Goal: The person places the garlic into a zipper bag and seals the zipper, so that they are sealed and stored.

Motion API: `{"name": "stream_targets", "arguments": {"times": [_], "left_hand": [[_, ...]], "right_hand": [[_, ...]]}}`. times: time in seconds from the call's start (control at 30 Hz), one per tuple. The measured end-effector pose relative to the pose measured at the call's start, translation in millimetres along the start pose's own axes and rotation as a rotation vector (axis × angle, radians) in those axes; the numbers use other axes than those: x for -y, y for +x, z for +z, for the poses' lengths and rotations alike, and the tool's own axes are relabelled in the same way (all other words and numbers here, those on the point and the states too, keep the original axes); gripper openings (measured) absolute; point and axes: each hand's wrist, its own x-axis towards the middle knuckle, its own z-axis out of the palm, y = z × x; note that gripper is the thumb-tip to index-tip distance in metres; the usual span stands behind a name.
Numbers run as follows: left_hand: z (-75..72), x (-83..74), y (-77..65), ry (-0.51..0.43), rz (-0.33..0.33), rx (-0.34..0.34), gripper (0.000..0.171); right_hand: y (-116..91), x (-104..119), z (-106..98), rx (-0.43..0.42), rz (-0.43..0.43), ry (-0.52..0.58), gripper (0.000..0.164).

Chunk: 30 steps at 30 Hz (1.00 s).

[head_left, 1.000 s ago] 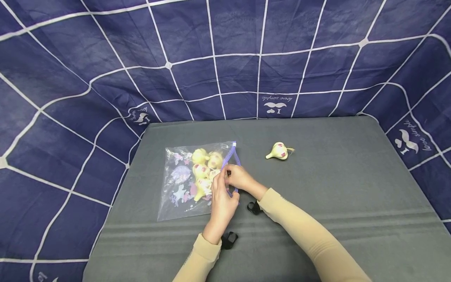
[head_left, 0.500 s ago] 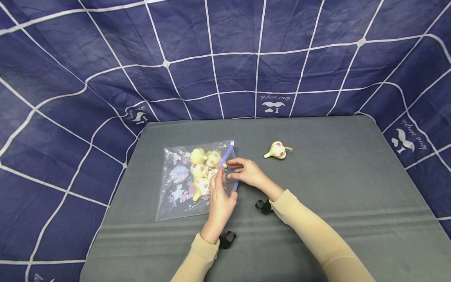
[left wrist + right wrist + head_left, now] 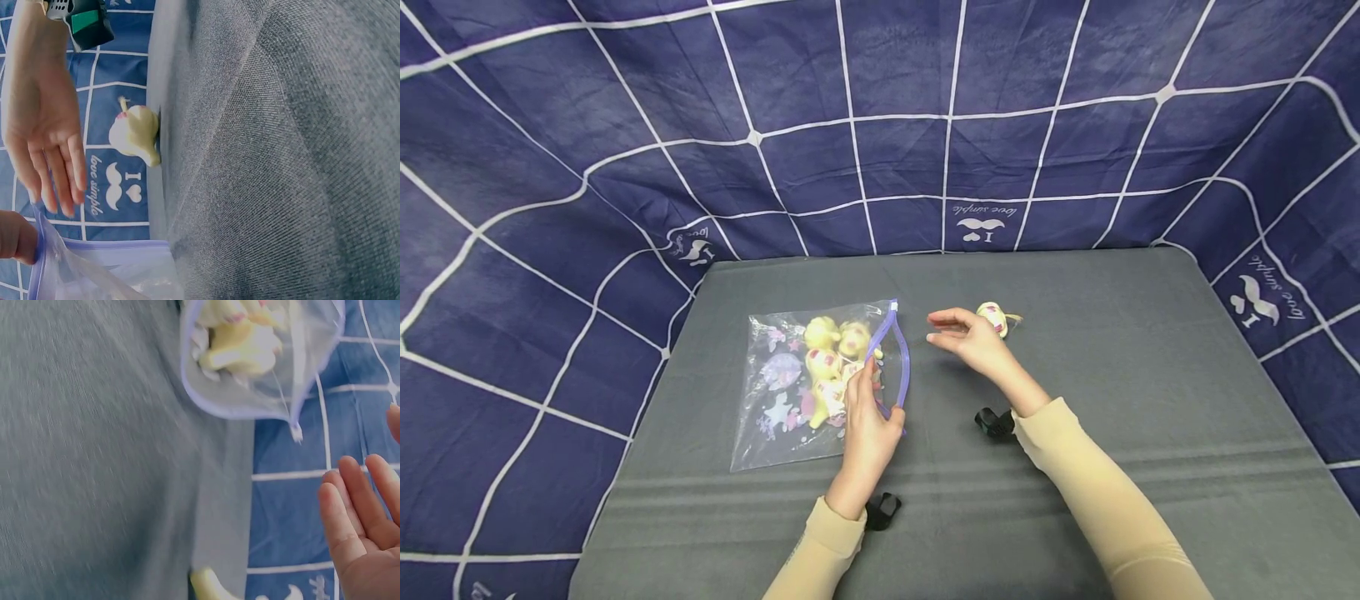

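Observation:
My left hand (image 3: 868, 429) pinches the purple-edged mouth of a clear zip bag (image 3: 754, 433), whose opening gapes toward the right. Several pale yellow garlic bulbs (image 3: 824, 364) with reddish patches lie inside the printed bag. To the right of the mouth, my right hand (image 3: 976, 343) hovers with extended fingers and holds nothing. Just behind it, partly covered by it, a single garlic bulb (image 3: 993, 316) rests on the table; in the left wrist view this loose bulb (image 3: 139, 132) shows whole.
A white slider (image 3: 893, 306) sits at the far end of the bag's zip. Grey cloth covers the table (image 3: 1105, 333). Blue curtains (image 3: 902, 158) with white grid lines rise behind it and at both sides. Black wrist cameras (image 3: 882, 510) are strapped on both wrists.
The right hand has come away from the bag's mouth and moved right, toward the loose garlic bulb, its fingers opening out. The left hand stays at the bag, and the mouth now shows wide apart.

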Motion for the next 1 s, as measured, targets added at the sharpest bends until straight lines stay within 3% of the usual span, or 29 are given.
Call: {"name": "stream_targets", "arguments": {"times": [0.47,0.7,0.9,1.0], "left_hand": [[-1.1,0.2,-1.3,-0.002,0.018,-0.003,0.078],[-1.9,0.6,-1.3,0.001,0.01,0.006,0.078],[-1.9,1.4,-1.8,0.001,0.037,-0.015,0.077],[-1.7,1.9,-2.1,0.003,0.039,-0.017,0.077]], "right_hand": [[2,-13,-54,-0.195,0.077,-0.124,0.046],[5,-26,-65,-0.234,0.076,-0.148,0.045],[10,-39,-75,-0.266,0.084,-0.305,0.051],[14,-47,-78,-0.236,0.112,-0.361,0.059]]}}
